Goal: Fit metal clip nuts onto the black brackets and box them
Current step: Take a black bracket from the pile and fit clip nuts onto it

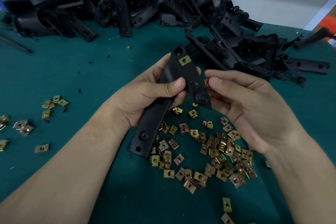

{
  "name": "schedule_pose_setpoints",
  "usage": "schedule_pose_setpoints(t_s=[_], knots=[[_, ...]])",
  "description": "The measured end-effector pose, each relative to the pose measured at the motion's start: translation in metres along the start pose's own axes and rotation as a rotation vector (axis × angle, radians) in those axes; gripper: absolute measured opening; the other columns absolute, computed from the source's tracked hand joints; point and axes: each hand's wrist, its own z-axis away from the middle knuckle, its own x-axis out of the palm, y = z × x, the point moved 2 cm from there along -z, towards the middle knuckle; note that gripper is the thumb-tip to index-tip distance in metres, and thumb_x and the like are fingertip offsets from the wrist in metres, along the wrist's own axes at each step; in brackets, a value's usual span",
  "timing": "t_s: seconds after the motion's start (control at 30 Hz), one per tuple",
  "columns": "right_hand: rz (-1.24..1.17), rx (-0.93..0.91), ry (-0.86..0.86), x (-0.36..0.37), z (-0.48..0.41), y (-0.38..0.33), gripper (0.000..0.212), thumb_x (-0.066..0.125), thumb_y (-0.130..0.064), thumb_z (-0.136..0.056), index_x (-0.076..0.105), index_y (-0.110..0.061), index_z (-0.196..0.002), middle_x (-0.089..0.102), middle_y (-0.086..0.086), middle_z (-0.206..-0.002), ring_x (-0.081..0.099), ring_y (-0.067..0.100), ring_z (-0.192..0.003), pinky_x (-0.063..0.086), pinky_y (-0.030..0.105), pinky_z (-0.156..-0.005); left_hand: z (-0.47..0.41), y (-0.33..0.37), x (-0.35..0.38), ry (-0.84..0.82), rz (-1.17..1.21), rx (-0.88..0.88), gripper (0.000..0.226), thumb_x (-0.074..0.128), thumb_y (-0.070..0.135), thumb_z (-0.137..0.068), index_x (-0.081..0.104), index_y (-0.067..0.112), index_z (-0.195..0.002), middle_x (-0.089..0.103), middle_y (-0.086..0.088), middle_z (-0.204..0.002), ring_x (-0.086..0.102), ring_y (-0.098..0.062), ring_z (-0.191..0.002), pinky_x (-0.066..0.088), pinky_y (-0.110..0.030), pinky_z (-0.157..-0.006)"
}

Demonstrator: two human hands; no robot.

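Left hand (145, 94) is wrapped round a black bracket (151, 127) above the green mat (91, 78), with a fitted clip nut (184, 60) near its top end. My right hand (245, 109) pinches a second clip nut (206, 82) right at the bracket's edge, loose nuts (218, 151) scattered underneath.

black bracket (154, 114) – held tilted | clip nut (184, 60) fitted – top end
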Motion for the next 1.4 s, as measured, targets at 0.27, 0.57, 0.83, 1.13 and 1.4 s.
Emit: schedule_pose_setpoints(t_s=[0.27, 0.57, 0.83, 1.13, 1.4], knots=[[-0.043, -0.026, 0.033, 0.007, 0.0, 0.0, 0.012, 0.074, -0.016, -0.072, 0.081, -0.015, -0.083, 0.078, 0.009, -0.086, 0.076, 0.016, -0.074, 0.059, 0.021, -0.066, 0.0, 0.0, 0.0, -0.023, -0.05, -0.004, 0.047, 0.085, 0.009, -0.072, 0.06, 0.018, -0.111, 0.069, -0.004, -0.099, 0.069, -0.011, -0.076, 0.056, -0.019, -0.065], [-0.09, -0.01, 0.037, 0.009, 0.0, 0.001, 0.01, 0.072, -0.012, -0.073, 0.08, -0.014, -0.08, 0.078, 0.007, -0.083, 0.075, 0.014, -0.071, 0.057, 0.019, -0.064, 0.0, 0.001, 0.002, -0.038, -0.039, -0.021, 0.045, 0.081, 0.009, -0.075, 0.061, 0.021, -0.113, 0.072, -0.001, -0.094, 0.07, -0.009, -0.073, 0.056, -0.017, -0.065], [-0.045, -0.016, 0.017, 0.008, 0.001, 0.0, 0.012, 0.076, -0.016, -0.066, 0.079, -0.014, -0.078, 0.077, 0.008, -0.08, 0.074, 0.015, -0.07, 0.058, 0.02, -0.063, 0.0, 0.0, 0.002, -0.045, -0.028, -0.019, 0.046, 0.073, -0.003, -0.08, 0.055, 0.019, -0.116, 0.072, -0.001, -0.092, 0.071, -0.01, -0.073, 0.056, -0.016, -0.064], [-0.048, -0.007, 0.031, 0.009, 0.001, 0.003, 0.013, 0.077, -0.013, -0.069, 0.075, -0.02, -0.08, 0.075, 0.007, -0.079, 0.071, 0.014, -0.068, 0.057, 0.021, -0.063, -0.001, -0.002, 0.001, -0.005, -0.079, -0.01, 0.051, 0.067, 0.001, -0.081, 0.051, 0.019, -0.126, 0.072, 0.001, -0.093, 0.071, -0.009, -0.073, 0.056, -0.015, -0.064], [0.078, -0.158, 0.106, 0.015, 0.0, 0.014, 0.029, 0.09, -0.021, -0.068, 0.077, -0.022, -0.094, 0.077, -0.001, -0.097, 0.072, 0.011, -0.091, 0.055, 0.022, -0.08, -0.007, -0.003, -0.006, 0.136, -0.114, 0.081, 0.041, 0.063, -0.001, -0.088, 0.053, 0.014, -0.125, 0.071, 0.002, -0.121, 0.071, -0.011, -0.097, 0.06, -0.025, -0.086]])
